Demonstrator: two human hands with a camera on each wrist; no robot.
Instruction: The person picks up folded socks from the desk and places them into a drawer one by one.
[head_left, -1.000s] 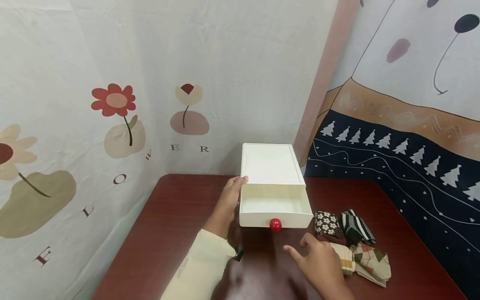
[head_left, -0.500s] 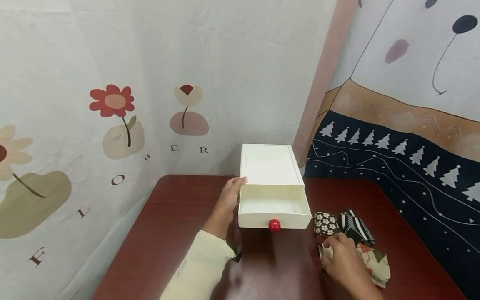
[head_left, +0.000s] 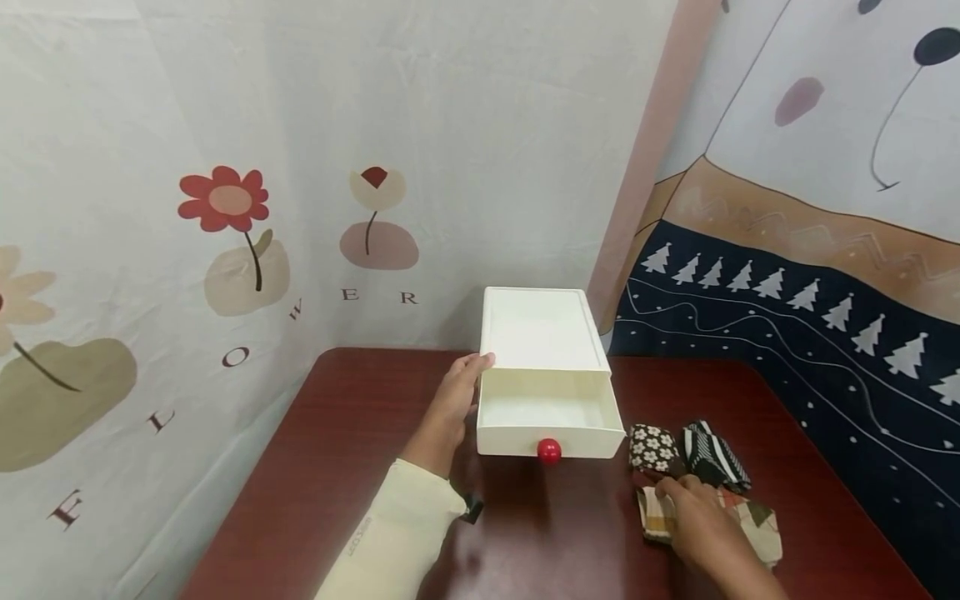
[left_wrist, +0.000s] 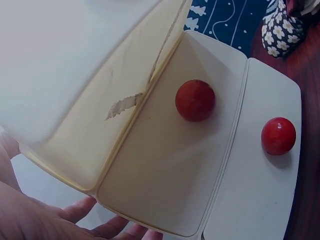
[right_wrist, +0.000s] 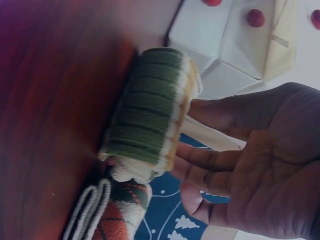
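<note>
A white drawer box [head_left: 543, 329] stands on the table with its drawer [head_left: 551, 440] pulled out; a red knob [head_left: 550, 451] sits on the front. My left hand [head_left: 456, 400] grips the box's left side, thumb at the top edge, fingers [left_wrist: 112, 227] along the wall. At the right, my right hand [head_left: 701, 517] reaches over a folded pair of socks [right_wrist: 147, 107], ribbed green with cream and yellow bands. Its thumb and fingertips touch the socks' upper edge, fingers fairly straight. Argyle socks [head_left: 759, 529] lie beside them, partly behind the hand.
Flower-patterned socks [head_left: 652, 447] and black-and-white striped socks [head_left: 712, 454] lie just behind, right of the drawer. The dark red table [head_left: 360, 450] meets a printed cloth wall [head_left: 465, 167] at the back. A round red part [left_wrist: 195, 101] shows inside the drawer.
My right hand has moved right from near the drawer's front to the green and cream socks, which have shifted slightly left. The left hand and the box have stayed put.
</note>
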